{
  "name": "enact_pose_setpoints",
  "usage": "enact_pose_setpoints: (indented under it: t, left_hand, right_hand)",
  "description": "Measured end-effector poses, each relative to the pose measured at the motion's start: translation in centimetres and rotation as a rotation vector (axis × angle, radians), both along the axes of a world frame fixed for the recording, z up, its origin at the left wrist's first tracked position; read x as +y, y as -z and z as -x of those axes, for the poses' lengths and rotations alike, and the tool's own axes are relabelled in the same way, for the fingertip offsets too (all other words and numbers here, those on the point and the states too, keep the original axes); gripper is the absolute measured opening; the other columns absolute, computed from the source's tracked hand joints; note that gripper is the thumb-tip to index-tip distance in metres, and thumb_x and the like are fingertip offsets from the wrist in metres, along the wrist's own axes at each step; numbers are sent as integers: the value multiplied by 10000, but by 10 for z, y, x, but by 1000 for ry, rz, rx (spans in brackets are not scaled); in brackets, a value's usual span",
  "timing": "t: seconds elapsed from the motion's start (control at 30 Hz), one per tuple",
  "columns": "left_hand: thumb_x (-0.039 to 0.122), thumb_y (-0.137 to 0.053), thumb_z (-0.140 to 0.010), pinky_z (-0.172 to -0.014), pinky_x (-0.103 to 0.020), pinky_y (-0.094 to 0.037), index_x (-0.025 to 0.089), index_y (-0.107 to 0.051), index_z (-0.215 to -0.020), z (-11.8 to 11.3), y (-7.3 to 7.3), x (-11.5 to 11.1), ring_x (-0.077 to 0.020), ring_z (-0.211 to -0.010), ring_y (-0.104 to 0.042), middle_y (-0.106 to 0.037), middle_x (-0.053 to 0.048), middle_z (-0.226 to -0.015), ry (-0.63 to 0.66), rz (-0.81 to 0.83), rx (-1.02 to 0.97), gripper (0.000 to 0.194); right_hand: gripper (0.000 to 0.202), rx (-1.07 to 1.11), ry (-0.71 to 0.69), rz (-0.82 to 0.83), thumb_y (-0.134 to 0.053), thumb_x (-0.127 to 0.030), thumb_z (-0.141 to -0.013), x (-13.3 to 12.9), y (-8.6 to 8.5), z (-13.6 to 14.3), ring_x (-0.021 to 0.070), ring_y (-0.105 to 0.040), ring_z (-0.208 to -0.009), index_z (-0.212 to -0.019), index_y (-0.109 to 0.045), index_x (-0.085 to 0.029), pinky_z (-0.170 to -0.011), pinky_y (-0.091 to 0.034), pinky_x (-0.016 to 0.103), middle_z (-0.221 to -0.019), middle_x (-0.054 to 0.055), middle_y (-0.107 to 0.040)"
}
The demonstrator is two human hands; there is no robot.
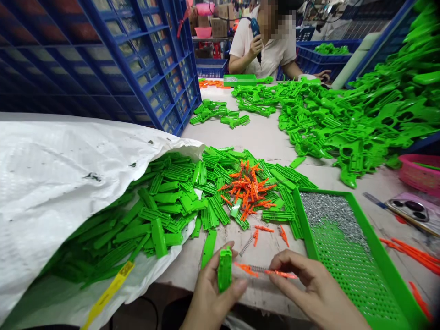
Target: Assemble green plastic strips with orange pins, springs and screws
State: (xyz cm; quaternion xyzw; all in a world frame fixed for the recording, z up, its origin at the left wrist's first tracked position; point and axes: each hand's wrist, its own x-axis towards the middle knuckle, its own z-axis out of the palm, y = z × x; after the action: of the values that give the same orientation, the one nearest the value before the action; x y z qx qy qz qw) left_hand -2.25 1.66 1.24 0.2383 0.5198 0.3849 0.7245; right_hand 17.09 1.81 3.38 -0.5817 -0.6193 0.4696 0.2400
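My left hand grips a green plastic slide piece upright between thumb and fingers, near the table's front edge. Just to its right, my right hand pinches an orange plastic part with a thin metal spring beside its tip. Another orange piece lies at the spring's other end, between my hands; whether they are joined I cannot tell. Beyond my hands, a heap of orange parts with springs rests on green slide pieces.
A white sack spilling green pieces lies left, below a blue crate. On the right are a green tray of small metal bits, a phone and piled green toy-gun halves. Across the table, a person holds a power screwdriver.
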Motion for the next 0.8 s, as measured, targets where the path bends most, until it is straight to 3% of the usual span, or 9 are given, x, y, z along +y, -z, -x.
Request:
enact_pose_setpoints:
  t: [0.07, 0.13, 0.2, 0.33, 0.4, 0.5, 0.57, 0.67, 0.8]
  left_hand:
    - [312, -713, -601, -426, -200, -347, 197, -576, -1001, -4, 2, 2, -52, -449, -448, -605, -50, -948, 99, -31, 43, 437]
    - [375, -658, -649, -406, -201, -325, 155, -625, -852, -7, 3, 3, -64, -399, -415, -594, -5, -634, 165, -43, 85, 301]
    - [369, -639, -670, -444, -209, -348, 143, -652, -777, -9, 3, 3, -93, -432, -446, -529, 16, -493, 175, -113, 188, 251]
    - [287, -646, -676, -654, -247, -415, 165, -681, -699, -8, -2, 2, -170, -687, -560, -632, -56, -750, 135, -348, 366, 130]
    - [275, -649, -673, -681, -243, -405, 166, -666, -662, -8, -4, 1, -174, -721, -551, -620, -52, -766, 88, -386, 409, 111]
    - [312, -647, -675, -564, -217, -375, 156, -619, -687, -11, -1, -1, -116, -547, -472, -531, 7, -567, -2, -260, 369, 159]
    - [359, -633, -682, -479, -205, -331, 151, -577, -712, -14, 2, -3, -85, -456, -396, -481, 35, -508, -41, -83, 205, 217]
    - [392, -626, -680, -434, -198, -294, 154, -540, -734, -18, 5, -5, -74, -433, -380, -528, 19, -554, -61, 94, -5, 258]
    - [363, -648, -667, -502, -210, -343, 159, -589, -730, -20, 3, -10, -95, -475, -431, -543, 17, -539, -79, -93, 185, 222]
  right_hand:
    - [132, 42, 4, 26, -482, -296, -808, -3, 4, 1, 123, -539, -691, -757, -541, -189, -630, -425, 200, -714, -14, -568]
    - [132, 46, -4, 35, -486, -287, -803, -5, 7, 4, 124, -541, -671, -744, -540, -183, -615, -431, 199, -693, -11, -567]
    - [112, 63, 13, 35, -498, -275, -796, -7, 10, 8, 122, -555, -676, -763, -550, -181, -622, -446, 191, -706, -9, -581]
    - [111, 121, 48, -13, -529, -281, -798, -12, 16, 20, 120, -595, -690, -825, -589, -191, -631, -478, 167, -757, -4, -626]
    - [108, 61, 38, -193, -502, -242, -825, -18, 21, 27, 120, -598, -678, -819, -595, -186, -615, -483, 167, -751, 8, -631]
    - [169, -130, -24, -633, -438, -128, -849, -30, 33, 34, 166, -591, -823, -942, -577, -158, -740, -485, 257, -870, 67, -630]
    - [250, -261, -52, -836, -390, -83, -859, -37, 40, 37, 199, -562, -930, -1035, -551, -160, -832, -450, 343, -943, 82, -624]
    - [224, -323, 45, -878, -426, -100, -855, -43, 48, 37, 188, -565, -923, -1036, -545, -158, -832, -456, 329, -925, 74, -628]
    - [151, -320, 98, -790, -474, -163, -846, -45, 48, 38, 169, -584, -858, -945, -588, -154, -747, -495, 245, -880, 74, -624]
